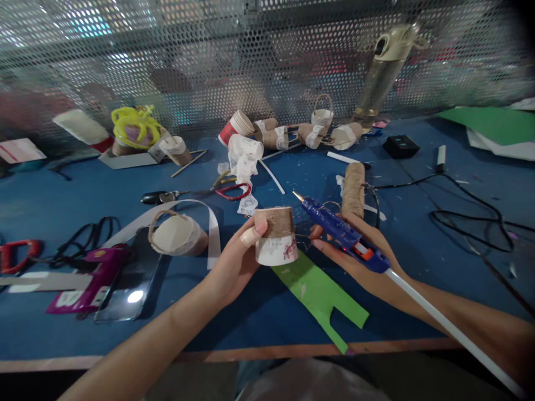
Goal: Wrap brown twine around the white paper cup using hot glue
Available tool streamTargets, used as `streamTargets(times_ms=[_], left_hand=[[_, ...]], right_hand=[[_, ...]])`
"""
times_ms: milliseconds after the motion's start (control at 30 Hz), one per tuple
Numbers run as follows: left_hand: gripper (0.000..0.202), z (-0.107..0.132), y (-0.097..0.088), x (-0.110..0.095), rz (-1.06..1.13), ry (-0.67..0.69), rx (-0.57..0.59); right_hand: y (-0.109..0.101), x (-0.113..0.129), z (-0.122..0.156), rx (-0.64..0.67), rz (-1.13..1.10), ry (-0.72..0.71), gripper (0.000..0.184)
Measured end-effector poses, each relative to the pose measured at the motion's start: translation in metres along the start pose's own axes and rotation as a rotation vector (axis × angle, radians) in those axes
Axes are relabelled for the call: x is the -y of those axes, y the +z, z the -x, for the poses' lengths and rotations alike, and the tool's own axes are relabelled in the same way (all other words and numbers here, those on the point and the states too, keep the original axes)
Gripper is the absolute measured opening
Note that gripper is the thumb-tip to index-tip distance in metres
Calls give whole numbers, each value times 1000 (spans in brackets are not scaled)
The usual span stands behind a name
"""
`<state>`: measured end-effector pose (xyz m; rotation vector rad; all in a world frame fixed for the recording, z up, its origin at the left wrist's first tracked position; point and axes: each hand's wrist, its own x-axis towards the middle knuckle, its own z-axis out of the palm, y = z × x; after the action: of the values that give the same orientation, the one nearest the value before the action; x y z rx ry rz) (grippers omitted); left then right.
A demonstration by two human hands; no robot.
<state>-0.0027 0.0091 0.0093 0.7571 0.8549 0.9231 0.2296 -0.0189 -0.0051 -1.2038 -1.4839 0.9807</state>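
My left hand (236,262) is closed around a small paper cup (276,236), held upside down, its upper half wrapped in brown twine and its lower part white with a red print. My right hand (355,250) grips a blue hot glue gun (340,231) with an orange trigger. Its metal nozzle points up and left, a short way right of the cup and not touching it. A white glue stick (451,328) pokes out of the gun's back over my right forearm. Just beyond the gun lies a spool of brown twine (354,189).
A green paper cut-out (321,295) lies under my hands on the blue table (418,250). At left are a twine-handled cup (178,234), a phone (129,278), a purple glue gun (94,278) and scissors (167,196). Several finished cups (292,133) stand by the perforated metal screen. Black cables (472,214) run at right.
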Motion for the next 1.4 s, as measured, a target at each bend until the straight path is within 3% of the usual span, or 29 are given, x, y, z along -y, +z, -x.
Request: streamTargets(times_ms=[133, 267, 500, 633, 733, 867, 1000, 1167, 1267, 1400], left_hand=[[49, 2, -1, -6, 72, 65, -31], [45, 6, 1, -12, 115, 59, 33], [44, 2, 0, -7, 67, 72, 24], [43, -2, 0, -6, 127, 84, -66], [35, -5, -1, -5, 181, 105, -92], [35, -7, -3, -3, 185, 112, -63], [35, -6, -4, -2, 183, 108, -114], [34, -5, -3, -4, 194, 173, -119], [36, -6, 1, -8, 185, 175, -118], [41, -7, 2, -9, 172, 162, -127]], right_hand=[[-4, -16, -6, -33, -41, 7, 15], [-8, -24, -14, -100, 18, -15, 13], [-7, 8, -6, -147, 50, -153, 8], [-1, 15, 10, -146, 74, -257, 25], [-4, 17, 14, -65, 133, -303, 26], [-14, 17, 9, 155, 132, -398, 34], [-19, 9, 6, 218, 71, -380, 36], [-18, 1, 8, 73, -42, -240, 13], [-16, 3, 7, -15, -51, -131, 8], [-13, 9, 5, -91, 65, -179, 8]])
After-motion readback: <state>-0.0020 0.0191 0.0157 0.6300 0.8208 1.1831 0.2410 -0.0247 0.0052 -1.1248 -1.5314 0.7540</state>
